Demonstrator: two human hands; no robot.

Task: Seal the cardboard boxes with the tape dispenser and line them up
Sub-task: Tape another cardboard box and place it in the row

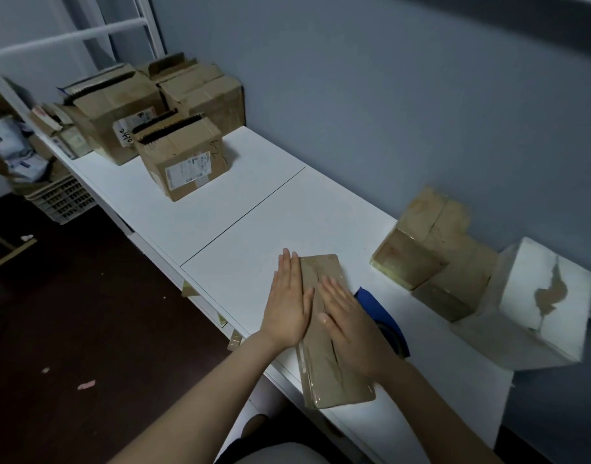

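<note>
Nearest me: left hand (289,306) flat, fingers straight, against left edge of flat cardboard box (334,386). Right hand (351,326) spread flat across top seam, gripping nothing. Box lies at near edge of white table (253,202), blue tape dispenser (384,313) just beside (half hidden). I reckon light, stiff, tape-slick on top; take by long side edges.

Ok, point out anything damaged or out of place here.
The white box at the far right has a torn face, brown cardboard showing through. Tape strips hang off the front edge of the table.
</note>
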